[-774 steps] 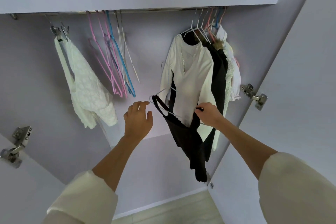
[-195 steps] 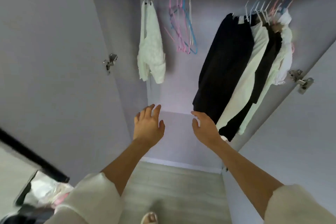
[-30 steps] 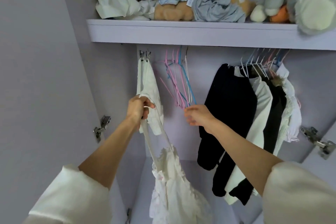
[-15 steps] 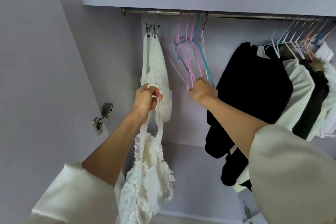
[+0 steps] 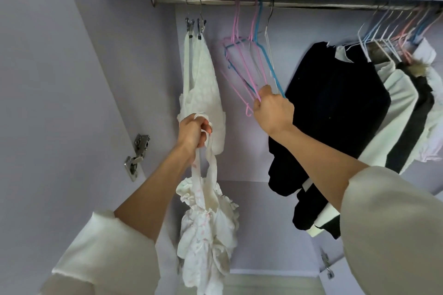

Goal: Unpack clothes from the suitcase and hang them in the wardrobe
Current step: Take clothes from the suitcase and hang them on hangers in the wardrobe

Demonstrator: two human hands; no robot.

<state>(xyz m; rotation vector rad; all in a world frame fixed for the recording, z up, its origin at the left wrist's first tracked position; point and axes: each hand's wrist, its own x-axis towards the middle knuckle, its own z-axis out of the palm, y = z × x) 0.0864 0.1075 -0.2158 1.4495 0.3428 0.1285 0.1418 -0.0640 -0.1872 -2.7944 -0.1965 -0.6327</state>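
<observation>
Left hand (image 5: 194, 133) at frame centre-left grips the straps of a white ruffled garment (image 5: 208, 230) hanging bunched directly below it, while right hand (image 5: 272, 111) at centre pinches the lower corner of a pink hanger (image 5: 249, 74) hooked on the wardrobe rail (image 5: 311, 5) above.

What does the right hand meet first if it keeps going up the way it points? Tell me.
The right hand already grips the bottom of the thin pink wire hanger; going on upward, it would likely meet the steel wardrobe rail, though depth is unclear.
</observation>
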